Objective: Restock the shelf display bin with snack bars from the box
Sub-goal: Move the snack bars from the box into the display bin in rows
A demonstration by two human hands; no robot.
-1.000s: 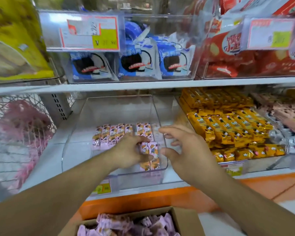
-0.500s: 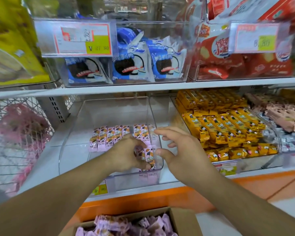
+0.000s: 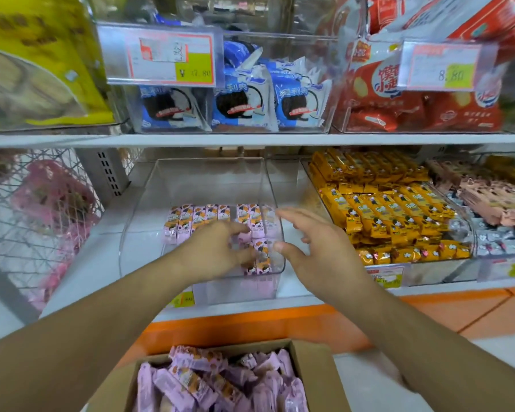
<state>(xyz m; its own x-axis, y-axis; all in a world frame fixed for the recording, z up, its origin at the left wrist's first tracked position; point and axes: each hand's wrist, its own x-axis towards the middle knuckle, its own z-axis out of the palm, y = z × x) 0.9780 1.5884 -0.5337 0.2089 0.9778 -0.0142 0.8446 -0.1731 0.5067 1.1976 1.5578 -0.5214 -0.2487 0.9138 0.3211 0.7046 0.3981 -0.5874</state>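
A clear shelf display bin (image 3: 149,221) sits on the lower shelf, with a row of pink snack bars (image 3: 191,218) lying across its floor. My left hand (image 3: 214,251) is inside the bin, its blurred fingers spread over the bars at the front right, touching them. My right hand (image 3: 318,248) hovers just outside the bin's right wall, fingers spread and holding nothing. Below, at the bottom edge, an open cardboard box (image 3: 309,361) holds several loose pink snack bars (image 3: 214,385).
A bin of yellow bars (image 3: 384,209) stands right of the clear bin. The shelf above carries blue cookie packs (image 3: 238,99) and red packs (image 3: 399,108) behind price tags. A wire basket (image 3: 36,209) with pink items is at the left. An orange base (image 3: 250,328) runs under the shelf.
My left hand's fingers have loosened and spread over the bars at the bin's front right. My right hand has stayed beside the bin wall. The view has tilted down slightly.
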